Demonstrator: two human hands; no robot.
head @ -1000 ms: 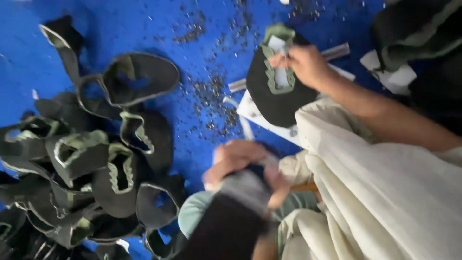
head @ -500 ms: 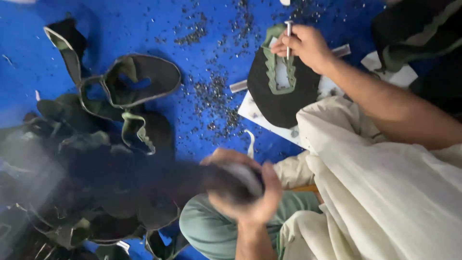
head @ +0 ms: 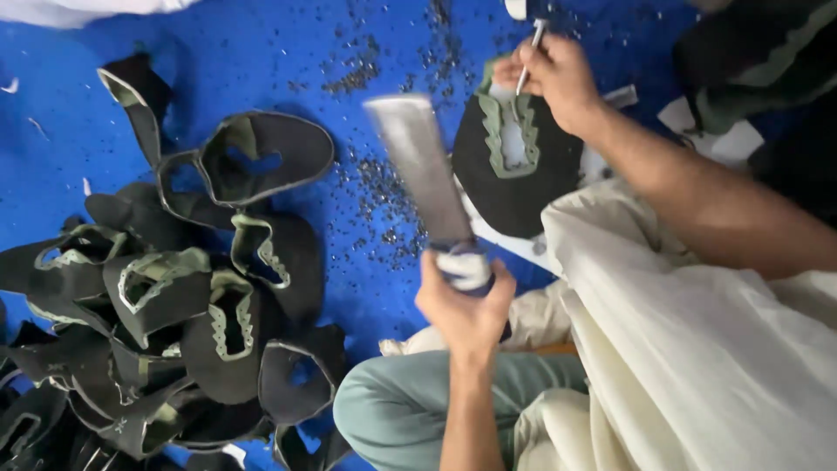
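My left hand (head: 462,305) grips the cloth-wrapped handle of a flat metal bar (head: 418,166), whose blurred blade points up and away over the blue mat. My right hand (head: 554,78) pinches a thin metal punch (head: 532,48) upright on a black shoe upper piece (head: 497,187) with a green zigzag-edged opening. That piece lies on a white board just beyond my knee. The bar's blade is a short way left of the piece and does not touch it.
A heap of several black and green shoe upper pieces (head: 174,323) fills the left side. Small dark punched bits (head: 384,201) are scattered over the blue mat (head: 261,52). My teal trouser knee (head: 392,410) and cream garment (head: 697,366) fill the lower right. Dark fabric (head: 758,61) lies top right.
The metal bar has swung from lying low and leftward across my knee to standing raised over the mat. My right hand stays on the punch and the black piece.
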